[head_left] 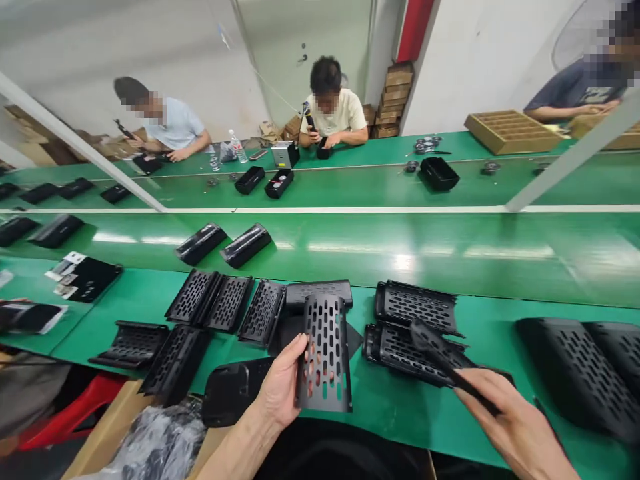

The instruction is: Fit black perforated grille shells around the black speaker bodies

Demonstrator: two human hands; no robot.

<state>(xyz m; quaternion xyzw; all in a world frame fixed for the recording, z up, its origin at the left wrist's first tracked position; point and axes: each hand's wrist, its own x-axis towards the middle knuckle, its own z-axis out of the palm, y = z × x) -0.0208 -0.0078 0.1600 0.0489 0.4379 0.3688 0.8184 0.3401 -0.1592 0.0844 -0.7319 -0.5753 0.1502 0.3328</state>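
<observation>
My left hand (283, 390) grips a black perforated cover (327, 350) by its left edge, with the slotted face turned toward me. Fingers show through some of its slots. On the right, my right hand (510, 417) is closed around a long black tool (450, 370) with a wider far end. Motion blur hides its exact kind. That far end overlaps a pile of slotted black covers (417, 303) in view. Behind the held cover lie a dark flat piece (287, 333) and a black slotted housing (320, 293).
More slotted covers (227, 303) lie to the left, beside a flat black panel (235, 390). Large black housings (575, 363) stand at right. A green conveyor (350, 247) carries black units (245, 245). A box with plastic bags (155, 440) sits below left. Co-workers (340, 110) sit opposite.
</observation>
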